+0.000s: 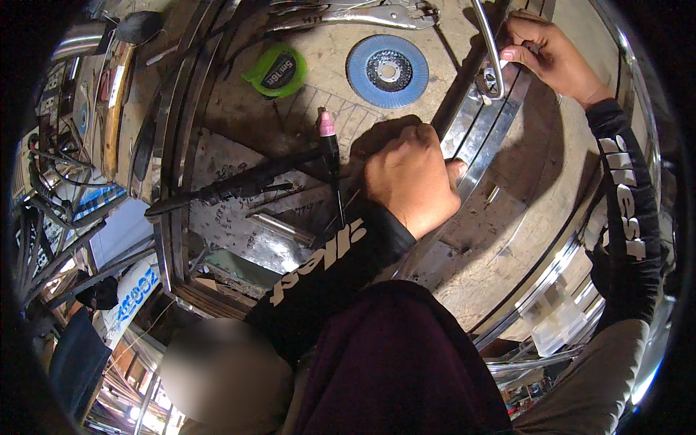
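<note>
Two narrow shiny metal bars (475, 154) lie side by side on the workbench. My left hand (412, 181) is closed in a fist against their near left side, its thumb on the metal; the curled fingers are hidden underneath. Farther along the bars, my right hand (554, 61) is closed, thumb and forefinger pinched beside a bent steel clamp arm (490, 47). A small whitish bit shows at the fingertips, too small to name. Left of my left hand, a black torch-like tool with a pink tip (328, 125) points away from me.
A blue flap disc (357, 72) and a green tape measure (254, 76) lie beyond my left hand. Locking pliers (348, 16) rest at the far edge. A wooden-handled hammer (116, 123) lies left, past a dark metal frame (172, 159). A black cable (246, 176) crosses the bench.
</note>
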A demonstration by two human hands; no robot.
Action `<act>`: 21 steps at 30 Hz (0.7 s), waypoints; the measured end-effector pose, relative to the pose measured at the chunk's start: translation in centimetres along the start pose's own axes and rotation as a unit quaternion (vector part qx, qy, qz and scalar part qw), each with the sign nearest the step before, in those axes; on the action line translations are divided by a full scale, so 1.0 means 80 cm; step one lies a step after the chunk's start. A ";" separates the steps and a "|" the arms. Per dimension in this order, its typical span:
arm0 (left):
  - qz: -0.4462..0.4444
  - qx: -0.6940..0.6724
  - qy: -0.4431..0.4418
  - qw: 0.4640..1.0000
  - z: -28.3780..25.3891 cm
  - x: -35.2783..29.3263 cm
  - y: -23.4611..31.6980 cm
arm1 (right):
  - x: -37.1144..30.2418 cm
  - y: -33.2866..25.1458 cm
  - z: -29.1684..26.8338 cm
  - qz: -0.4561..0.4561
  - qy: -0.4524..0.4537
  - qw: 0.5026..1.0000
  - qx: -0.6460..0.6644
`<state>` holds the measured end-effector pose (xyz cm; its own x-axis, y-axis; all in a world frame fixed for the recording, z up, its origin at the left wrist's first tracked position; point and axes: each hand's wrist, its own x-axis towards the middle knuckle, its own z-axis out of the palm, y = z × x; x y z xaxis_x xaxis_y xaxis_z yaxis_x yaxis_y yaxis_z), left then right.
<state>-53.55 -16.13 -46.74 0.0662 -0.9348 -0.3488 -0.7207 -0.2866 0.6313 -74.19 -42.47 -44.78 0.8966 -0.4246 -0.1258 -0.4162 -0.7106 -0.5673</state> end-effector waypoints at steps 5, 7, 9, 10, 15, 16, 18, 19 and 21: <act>-0.002 0.009 0.014 1.000 0.004 -0.001 -0.002 | -0.026 -0.009 0.034 0.013 0.098 0.995 -0.022; 0.010 -0.003 0.038 0.999 0.010 -0.001 -0.006 | -0.031 -0.015 0.036 0.004 0.142 0.989 -0.050; 0.009 0.005 0.037 0.999 0.009 -0.001 -0.007 | -0.037 -0.025 0.048 0.012 0.188 0.979 -0.078; 0.011 0.007 0.036 0.999 0.009 0.000 -0.008 | -0.045 -0.038 0.059 0.081 0.211 0.972 -0.057; 0.000 0.011 0.041 0.999 0.012 -0.001 -0.004 | -0.062 -0.106 0.117 0.288 0.338 0.894 -0.055; -0.002 0.016 0.041 0.999 0.011 0.000 -0.003 | -0.060 -0.113 0.121 0.312 0.358 0.877 -0.070; 0.008 0.017 0.039 0.999 0.010 0.000 -0.004 | -0.062 -0.115 0.125 0.326 0.366 0.871 -0.035; 0.008 0.023 0.040 0.999 0.009 0.001 -0.004 | -0.061 -0.115 0.127 0.331 0.369 0.868 -0.015; 0.006 0.031 0.037 0.999 0.008 0.000 -0.004 | -0.060 -0.123 0.131 0.347 0.363 0.864 -0.027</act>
<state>-53.77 -15.88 -47.37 0.1071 -0.9518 -0.2873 -0.7628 -0.2640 0.5902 -72.79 -27.59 -47.13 0.1052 -0.9854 0.1341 -0.8394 -0.1603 -0.5193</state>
